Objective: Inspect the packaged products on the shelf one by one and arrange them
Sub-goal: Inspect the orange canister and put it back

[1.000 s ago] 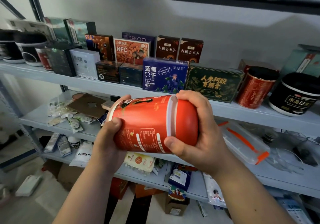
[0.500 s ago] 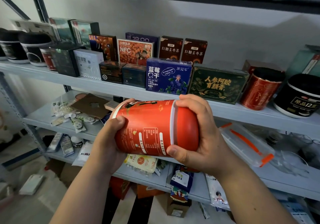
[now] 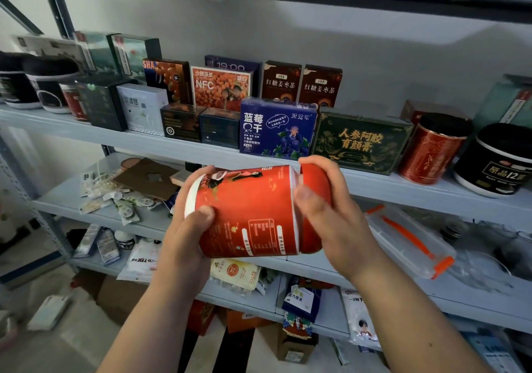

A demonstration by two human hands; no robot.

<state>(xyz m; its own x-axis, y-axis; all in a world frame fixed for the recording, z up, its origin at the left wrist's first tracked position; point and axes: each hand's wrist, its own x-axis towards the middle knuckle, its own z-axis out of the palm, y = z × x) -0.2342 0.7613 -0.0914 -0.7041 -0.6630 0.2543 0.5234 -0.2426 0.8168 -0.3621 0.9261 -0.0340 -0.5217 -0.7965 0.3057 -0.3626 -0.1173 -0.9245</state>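
A red cylindrical canister [image 3: 253,208] lies on its side in front of me, printed label facing up, red lid [image 3: 315,176] to the right. My left hand [image 3: 187,234] grips its bottom end, thumb on the label. My right hand [image 3: 331,217] wraps the lid end, thumb across the white seam. Behind it the grey shelf [image 3: 201,153] carries packaged boxes in rows: a blue blueberry box [image 3: 276,129], a dark green box with gold lettering [image 3: 359,140], two brown tea boxes [image 3: 300,84] and an orange NFC box [image 3: 220,86].
A red tin [image 3: 431,153] and a black jar [image 3: 495,165] stand at the shelf's right. Black jars [image 3: 37,84] sit at its left. The lower shelf holds sachets [image 3: 123,199], a brown card and a clear container with orange clips [image 3: 411,240]. Cartons lie on the floor.
The canister has been turned slightly in my hands, and my right thumb has shifted up onto the seam by the lid. The view has drifted a little.
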